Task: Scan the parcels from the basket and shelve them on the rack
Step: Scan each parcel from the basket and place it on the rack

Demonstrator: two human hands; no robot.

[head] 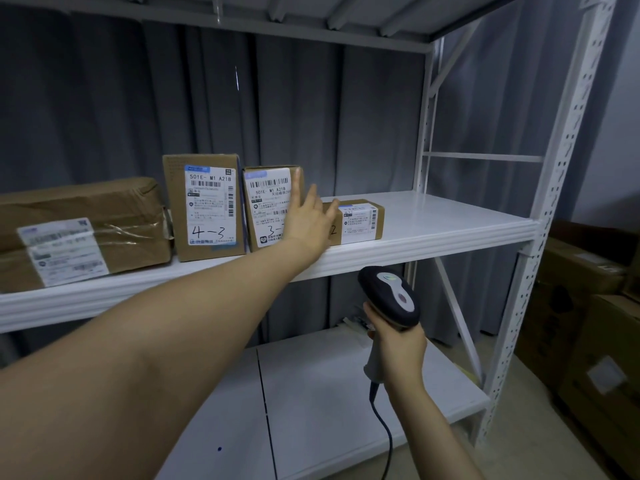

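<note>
4 parcels shelved; scanner gripped.

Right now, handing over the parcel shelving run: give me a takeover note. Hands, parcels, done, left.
Left hand: open, reaching over the white metal rack shelf, in front of the middle box; contact unclear.
Right hand: gripping the black-and-grey corded handheld scanner below the shelf edge.
Shelved: large taped brown parcel far left, upright cardboard box marked 4-3, labelled upright cardboard box, small low cardboard box.
Done: four parcels on the shelf.
Left: basket is out of view, so the remaining count is unknown. Lower shelf holds no parcels.
</note>
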